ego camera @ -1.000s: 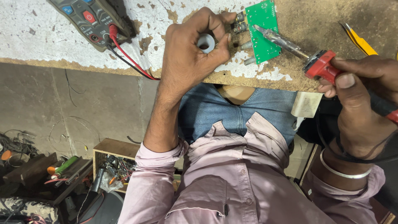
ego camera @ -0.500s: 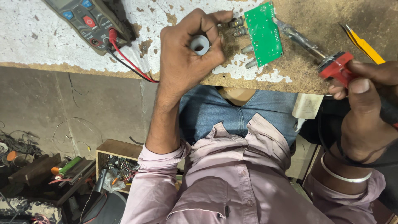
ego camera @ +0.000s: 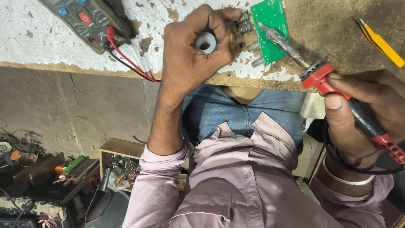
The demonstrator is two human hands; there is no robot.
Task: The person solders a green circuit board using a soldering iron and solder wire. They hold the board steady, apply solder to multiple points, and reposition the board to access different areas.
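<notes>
since the earlier frame, soldering iron [ego camera: 320, 74] tip returned onto green circuit board [ego camera: 271, 26], so heat meets it again. desk [ego camera: 50, 38]: worn, white-flaked. right hand [ego camera: 363, 114] closed round iron's red handle, below-right of board. left hand [ego camera: 192, 55] curled round small grey spool [ego camera: 206, 42], fingertips steadying board's left edge.

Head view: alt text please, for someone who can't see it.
The right hand touches a red-handled soldering iron to a green circuit board on the worn bench. The left hand holds a small grey spool.
</notes>
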